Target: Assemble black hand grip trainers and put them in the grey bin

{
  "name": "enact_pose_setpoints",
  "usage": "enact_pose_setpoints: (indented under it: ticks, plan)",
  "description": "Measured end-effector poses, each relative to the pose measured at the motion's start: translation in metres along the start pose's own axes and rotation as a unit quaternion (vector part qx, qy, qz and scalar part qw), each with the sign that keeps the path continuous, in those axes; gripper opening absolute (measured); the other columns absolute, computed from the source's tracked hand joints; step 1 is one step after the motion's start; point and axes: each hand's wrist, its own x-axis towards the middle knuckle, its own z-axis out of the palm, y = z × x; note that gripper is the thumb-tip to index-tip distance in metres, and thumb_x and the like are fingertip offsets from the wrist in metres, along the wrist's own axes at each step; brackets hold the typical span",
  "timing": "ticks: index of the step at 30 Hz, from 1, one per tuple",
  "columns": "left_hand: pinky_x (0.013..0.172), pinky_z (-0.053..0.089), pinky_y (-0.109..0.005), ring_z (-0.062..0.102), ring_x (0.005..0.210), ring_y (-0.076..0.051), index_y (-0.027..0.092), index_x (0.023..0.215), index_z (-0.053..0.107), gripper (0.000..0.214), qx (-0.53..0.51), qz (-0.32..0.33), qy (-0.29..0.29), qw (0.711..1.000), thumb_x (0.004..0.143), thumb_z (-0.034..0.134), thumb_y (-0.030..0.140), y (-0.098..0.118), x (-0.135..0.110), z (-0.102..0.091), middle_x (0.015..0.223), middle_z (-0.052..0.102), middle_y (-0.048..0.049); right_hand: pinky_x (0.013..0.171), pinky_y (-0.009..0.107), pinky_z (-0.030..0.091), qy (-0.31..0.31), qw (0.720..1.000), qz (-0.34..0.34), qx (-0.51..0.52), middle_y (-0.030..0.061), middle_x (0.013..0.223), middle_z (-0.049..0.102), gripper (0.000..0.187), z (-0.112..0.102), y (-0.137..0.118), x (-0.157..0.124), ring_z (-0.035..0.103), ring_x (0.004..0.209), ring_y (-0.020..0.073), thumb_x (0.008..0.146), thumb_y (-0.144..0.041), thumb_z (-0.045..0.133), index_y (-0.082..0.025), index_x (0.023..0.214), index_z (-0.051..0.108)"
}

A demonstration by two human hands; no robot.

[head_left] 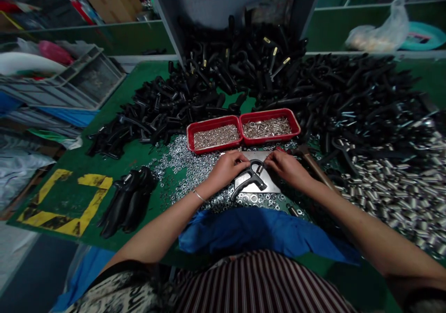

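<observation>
My left hand (228,166) grips a black curved plastic handle (248,179) that lies on a small metal plate (265,180) in front of me. My right hand (284,164) pinches at the handle's upper end, fingers closed on its tip. Whether a small part sits between those fingers I cannot tell. Both hands rest just below two red trays (209,123) of small silver fasteners. Loose silver washers (181,164) are scattered around the plate.
A big heap of black handles (244,67) covers the back of the green table, with a small stack (128,201) at my left. Silver sleeves (393,187) pile at the right. A blue cloth (251,231) lies near me. Grey crates (69,78) stand at left.
</observation>
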Motion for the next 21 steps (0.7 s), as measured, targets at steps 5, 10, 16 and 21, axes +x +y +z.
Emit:
enact_pose_setpoints:
  ticks: [5,10,16,21]
  plan:
    - [0.092,0.05,-0.037,0.065,0.092,-0.018,0.019,0.084,0.069,0.008,0.047,0.029,-0.006,0.998,0.092,0.067,0.023,-0.009,-0.004,0.014,0.093,0.071,-0.0034,0.079,0.035,0.046,-0.026,0.981,-0.033,-0.187,0.015,0.094,0.072,0.019,-0.001,-0.022,0.0,0.063,0.091,0.0282,0.098,-0.018,0.046,-0.016,0.095,0.064]
    - [0.097,0.046,-0.04,0.062,0.098,-0.021,0.019,0.085,0.067,0.011,0.13,0.04,0.002,0.991,0.094,0.064,0.025,-0.005,-0.009,0.023,0.096,0.069,-0.0042,0.079,0.039,0.045,-0.063,0.939,-0.091,-0.325,0.0205,0.097,0.071,0.025,0.0,-0.036,0.009,0.061,0.098,0.0328,0.095,-0.009,0.042,-0.01,0.101,0.066]
    - [0.095,0.046,-0.04,0.06,0.099,-0.024,0.016,0.093,0.066,0.017,0.226,0.086,-0.015,0.97,0.1,0.055,0.027,0.003,-0.013,0.023,0.1,0.067,-0.0076,0.072,0.036,0.047,-0.016,0.962,0.02,-0.273,0.0167,0.108,0.071,0.025,-0.03,0.004,-0.02,0.064,0.097,0.0307,0.1,-0.033,0.05,-0.016,0.115,0.059]
    - [0.094,0.047,-0.038,0.059,0.101,-0.024,0.015,0.097,0.068,0.023,0.273,0.151,-0.074,0.947,0.103,0.049,0.028,0.001,-0.006,0.02,0.103,0.068,-0.0089,0.065,0.043,0.044,0.021,0.897,0.099,-0.431,0.0227,0.091,0.067,0.029,-0.05,0.035,-0.078,0.061,0.086,0.0383,0.097,-0.04,0.048,-0.014,0.101,0.06]
